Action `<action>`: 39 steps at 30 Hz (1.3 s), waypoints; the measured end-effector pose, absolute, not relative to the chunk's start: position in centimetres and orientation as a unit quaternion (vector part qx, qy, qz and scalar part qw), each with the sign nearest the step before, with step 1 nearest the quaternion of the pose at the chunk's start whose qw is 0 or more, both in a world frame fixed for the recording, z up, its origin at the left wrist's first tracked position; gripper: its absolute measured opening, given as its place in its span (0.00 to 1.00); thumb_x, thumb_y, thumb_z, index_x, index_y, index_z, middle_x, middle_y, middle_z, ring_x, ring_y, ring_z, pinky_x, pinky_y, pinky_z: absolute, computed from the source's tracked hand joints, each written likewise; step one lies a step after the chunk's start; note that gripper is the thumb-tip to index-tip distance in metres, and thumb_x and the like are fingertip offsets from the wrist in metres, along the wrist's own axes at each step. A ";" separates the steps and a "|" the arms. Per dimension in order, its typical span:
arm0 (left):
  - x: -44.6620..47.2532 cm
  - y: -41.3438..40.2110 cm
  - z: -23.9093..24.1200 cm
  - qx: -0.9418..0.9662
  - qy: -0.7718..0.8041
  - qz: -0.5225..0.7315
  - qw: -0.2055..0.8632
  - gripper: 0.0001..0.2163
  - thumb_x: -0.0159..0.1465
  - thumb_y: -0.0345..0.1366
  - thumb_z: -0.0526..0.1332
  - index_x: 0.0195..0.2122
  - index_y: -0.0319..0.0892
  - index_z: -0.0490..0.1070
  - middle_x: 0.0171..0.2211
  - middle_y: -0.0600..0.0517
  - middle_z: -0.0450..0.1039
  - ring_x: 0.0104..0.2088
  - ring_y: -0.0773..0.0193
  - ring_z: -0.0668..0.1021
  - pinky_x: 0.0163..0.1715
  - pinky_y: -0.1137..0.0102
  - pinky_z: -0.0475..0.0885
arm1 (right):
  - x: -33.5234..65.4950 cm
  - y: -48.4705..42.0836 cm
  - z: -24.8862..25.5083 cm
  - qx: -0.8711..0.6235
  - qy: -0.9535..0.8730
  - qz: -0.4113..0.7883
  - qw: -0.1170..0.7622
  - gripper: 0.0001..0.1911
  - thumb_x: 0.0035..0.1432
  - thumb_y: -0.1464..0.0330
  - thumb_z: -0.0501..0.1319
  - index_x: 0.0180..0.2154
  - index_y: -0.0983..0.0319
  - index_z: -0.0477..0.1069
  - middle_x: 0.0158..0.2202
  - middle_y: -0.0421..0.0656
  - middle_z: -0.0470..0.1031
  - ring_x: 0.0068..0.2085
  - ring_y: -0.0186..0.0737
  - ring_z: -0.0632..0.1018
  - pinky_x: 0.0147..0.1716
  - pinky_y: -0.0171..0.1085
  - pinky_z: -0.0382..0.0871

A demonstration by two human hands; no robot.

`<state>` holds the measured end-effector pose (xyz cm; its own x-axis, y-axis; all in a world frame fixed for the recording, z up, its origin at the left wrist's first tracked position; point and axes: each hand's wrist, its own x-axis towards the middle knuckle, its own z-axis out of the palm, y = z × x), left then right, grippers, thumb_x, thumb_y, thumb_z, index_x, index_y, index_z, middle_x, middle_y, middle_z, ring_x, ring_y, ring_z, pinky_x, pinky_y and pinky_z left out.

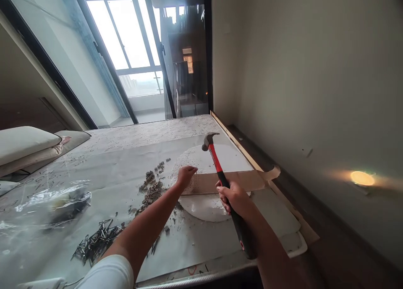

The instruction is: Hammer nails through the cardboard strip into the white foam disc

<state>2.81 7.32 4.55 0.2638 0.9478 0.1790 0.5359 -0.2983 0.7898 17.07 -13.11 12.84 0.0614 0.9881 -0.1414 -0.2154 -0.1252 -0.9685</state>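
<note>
Your right hand (233, 196) is clenched around the red-and-black handle of the hammer (220, 171); its steel claw head stands raised above the white round disc (201, 207). Your left hand (186, 174) rests on the left end of the flat brown strip (233, 180) lying across that disc, fingers curled; whether they pinch anything is hidden. Grey rubble (151, 188) lies just left of the disc, loose nails (96, 240) further left. The bed's wooden edge (239, 145) runs right of the disc, bare floor beyond.
</note>
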 end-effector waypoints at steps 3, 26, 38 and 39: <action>3.4 8.0 3.1 0.756 0.496 0.324 0.276 0.13 0.54 0.43 0.59 0.25 0.39 0.76 0.25 0.51 0.75 0.28 0.66 0.73 0.30 0.72 0.63 | 17.5 -12.4 11.8 -0.507 -0.377 0.577 0.517 0.11 0.46 0.64 0.55 0.32 0.61 0.58 0.14 0.28 0.56 0.11 0.27 0.58 0.07 0.28 0.54; 4.2 6.6 2.5 0.765 0.527 0.284 0.239 0.12 0.57 0.43 0.57 0.30 0.44 0.77 0.31 0.51 0.77 0.33 0.63 0.75 0.34 0.71 0.64 | 16.7 -12.1 10.2 -0.541 -0.387 0.575 0.476 0.09 0.48 0.64 0.54 0.32 0.61 0.59 0.12 0.28 0.55 0.11 0.28 0.57 0.08 0.28 0.52; 4.5 5.8 2.5 0.765 0.546 0.265 0.216 0.12 0.59 0.42 0.56 0.30 0.44 0.77 0.32 0.51 0.78 0.32 0.62 0.75 0.32 0.71 0.62 | 16.1 -12.4 9.8 -0.596 -0.398 0.560 0.416 0.08 0.51 0.65 0.53 0.34 0.62 0.61 0.13 0.30 0.55 0.10 0.28 0.58 0.09 0.30 0.51; 4.5 5.8 2.4 0.766 0.547 0.263 0.212 0.12 0.59 0.42 0.56 0.30 0.44 0.77 0.31 0.51 0.78 0.32 0.63 0.75 0.31 0.71 0.61 | 16.0 -12.3 9.7 -0.605 -0.398 0.558 0.404 0.07 0.51 0.66 0.54 0.33 0.62 0.61 0.14 0.30 0.56 0.11 0.28 0.58 0.09 0.30 0.51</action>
